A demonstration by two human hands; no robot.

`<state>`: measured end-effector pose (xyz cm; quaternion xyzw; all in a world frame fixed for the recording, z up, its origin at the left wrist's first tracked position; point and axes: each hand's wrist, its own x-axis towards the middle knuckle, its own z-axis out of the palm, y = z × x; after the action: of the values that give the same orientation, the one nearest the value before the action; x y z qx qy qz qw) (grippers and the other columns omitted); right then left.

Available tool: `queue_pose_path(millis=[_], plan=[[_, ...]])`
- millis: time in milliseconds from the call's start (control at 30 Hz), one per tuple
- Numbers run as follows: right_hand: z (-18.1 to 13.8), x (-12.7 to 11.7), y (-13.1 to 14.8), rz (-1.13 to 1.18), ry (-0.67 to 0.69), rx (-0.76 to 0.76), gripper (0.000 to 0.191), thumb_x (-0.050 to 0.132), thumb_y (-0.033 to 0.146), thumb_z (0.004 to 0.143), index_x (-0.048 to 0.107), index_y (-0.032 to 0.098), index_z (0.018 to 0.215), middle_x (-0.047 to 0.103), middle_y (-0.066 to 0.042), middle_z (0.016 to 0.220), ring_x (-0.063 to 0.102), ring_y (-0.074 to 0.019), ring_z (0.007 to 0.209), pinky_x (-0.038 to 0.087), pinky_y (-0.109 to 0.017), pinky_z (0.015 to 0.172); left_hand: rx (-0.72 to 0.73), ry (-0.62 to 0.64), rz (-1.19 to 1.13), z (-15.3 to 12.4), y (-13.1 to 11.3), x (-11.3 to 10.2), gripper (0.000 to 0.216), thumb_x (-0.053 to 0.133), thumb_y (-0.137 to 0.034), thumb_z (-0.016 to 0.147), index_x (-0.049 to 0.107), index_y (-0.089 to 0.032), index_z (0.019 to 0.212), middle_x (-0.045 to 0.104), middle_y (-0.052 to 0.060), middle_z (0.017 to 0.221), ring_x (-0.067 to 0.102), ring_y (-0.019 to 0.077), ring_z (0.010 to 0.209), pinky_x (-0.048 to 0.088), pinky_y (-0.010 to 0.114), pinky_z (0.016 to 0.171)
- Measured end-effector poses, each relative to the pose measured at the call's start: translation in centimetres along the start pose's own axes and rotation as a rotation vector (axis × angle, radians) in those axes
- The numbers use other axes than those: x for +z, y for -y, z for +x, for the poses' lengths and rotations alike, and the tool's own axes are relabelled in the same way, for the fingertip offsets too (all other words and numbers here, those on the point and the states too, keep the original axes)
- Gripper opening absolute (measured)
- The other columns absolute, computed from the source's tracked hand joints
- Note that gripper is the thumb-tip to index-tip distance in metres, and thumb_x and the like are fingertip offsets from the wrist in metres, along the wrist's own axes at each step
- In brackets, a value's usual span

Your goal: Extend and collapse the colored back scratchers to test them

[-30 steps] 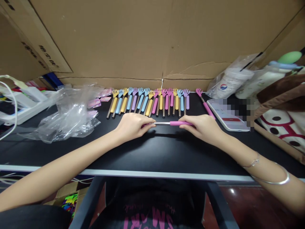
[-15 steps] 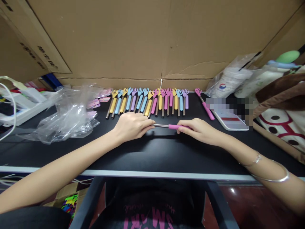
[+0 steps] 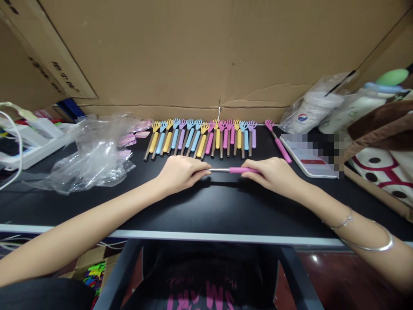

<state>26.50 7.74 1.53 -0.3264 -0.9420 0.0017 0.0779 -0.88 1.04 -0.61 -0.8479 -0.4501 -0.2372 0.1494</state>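
Pink and metal, the held rod (image 3: 230, 170) lies crosswise above the black tabletop (image 3: 213, 206), its long axis roughly parallel to the front edge (image 3: 213, 236), with the left hand (image 3: 182, 173) pinching its metal shaft (image 3: 219, 170) and the right hand (image 3: 278, 175) its pink handle (image 3: 237, 170).

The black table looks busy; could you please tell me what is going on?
A person's left hand pinches one end of a slim metal rod with a pink grip, held level over the black table, while the right hand holds the grip. Beyond lies a row of yellow, blue, purple and pink clawed rods. Another pink rod lies apart on the right, beside a white phone.
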Motion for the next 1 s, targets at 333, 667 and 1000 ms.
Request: queue_pose_path(millis=[333, 667, 1000], plan=[[-0.33, 0.23, -0.09, -0.149, -0.205, -0.111, 0.041, 0.038, 0.052, 0.095, 0.066, 0.023, 0.087, 0.070, 0.000, 0.073, 0.063, -0.0124, 0.063, 0.026, -0.024, 0.051, -0.204, 0.262, -0.237, 0.32, -0.33, -0.35, 0.026, 0.048, -0.041, 0.094, 0.071, -0.029, 0.094, 0.073, -0.005, 0.078, 0.065, 0.0117, 0.069, 0.031, 0.021, 0.054], [-0.36, 0.00, 0.16, -0.151, -0.227, -0.102, 0.045, 0.035, 0.051, 0.095, 0.065, 0.021, 0.083, 0.069, -0.002, 0.073, 0.062, -0.0127, 0.065, 0.026, -0.024, 0.052, -0.192, 0.172, -0.221, 0.35, -0.71, -0.46, 0.023, 0.054, -0.040, 0.090, 0.073, -0.027, 0.095, 0.072, -0.004, 0.071, 0.063, 0.0120, 0.060, 0.031, 0.021, 0.051], [-0.24, 0.02, 0.14, -0.060, -0.109, -0.030, 0.047, 0.032, 0.055, 0.095, 0.064, 0.022, 0.091, 0.069, -0.003, 0.074, 0.060, -0.0147, 0.062, 0.029, -0.025, 0.054, 0.001, -0.100, 0.039, 0.01, -0.67, -0.19, 0.024, 0.052, -0.037, 0.092, 0.073, -0.025, 0.092, 0.073, -0.002, 0.074, 0.066, 0.0124, 0.064, 0.032, 0.021, 0.048]])
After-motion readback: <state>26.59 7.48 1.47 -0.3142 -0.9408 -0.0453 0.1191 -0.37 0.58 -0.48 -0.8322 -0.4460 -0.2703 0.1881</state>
